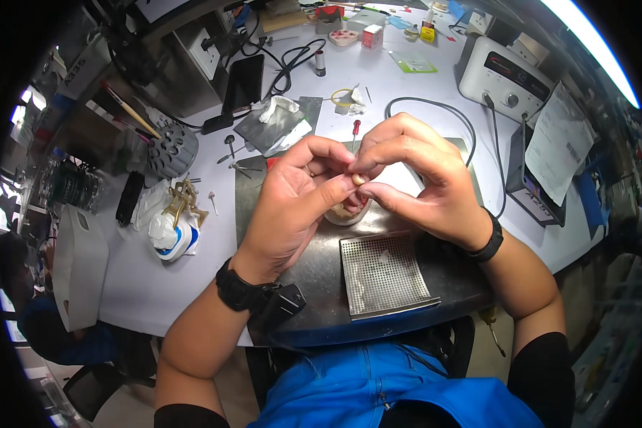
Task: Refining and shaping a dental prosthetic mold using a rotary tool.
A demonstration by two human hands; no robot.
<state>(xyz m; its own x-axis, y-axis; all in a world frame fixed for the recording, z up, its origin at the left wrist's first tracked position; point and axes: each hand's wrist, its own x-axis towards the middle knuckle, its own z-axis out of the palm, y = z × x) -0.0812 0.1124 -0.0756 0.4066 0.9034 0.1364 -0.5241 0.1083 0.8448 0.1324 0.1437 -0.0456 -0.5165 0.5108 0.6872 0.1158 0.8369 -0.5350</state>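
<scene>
My left hand (285, 196) and my right hand (431, 171) meet over a metal work plate (303, 271). Between the fingertips is a small cream-coloured piece that looks like a dental crown (359, 180). Both hands are closed in a pinch on it, thumbs and forefingers together. Just below the fingers stands a small round cast, apparently a dental model (347, 215), pinkish on top and partly hidden by my hands. Closer to me lies a perforated metal tray (385, 274) with a raised front lip. Behind the fingertips, a thin tool with a red handle (356, 127) points away.
To the right are a white control box (503, 78) with a cable and a paper sheet (560, 143). At left stand a grey round bur holder (172, 151), a brass-coloured articulator (182, 203) and a white bin (80, 264). A black phone (245, 84) lies farther back.
</scene>
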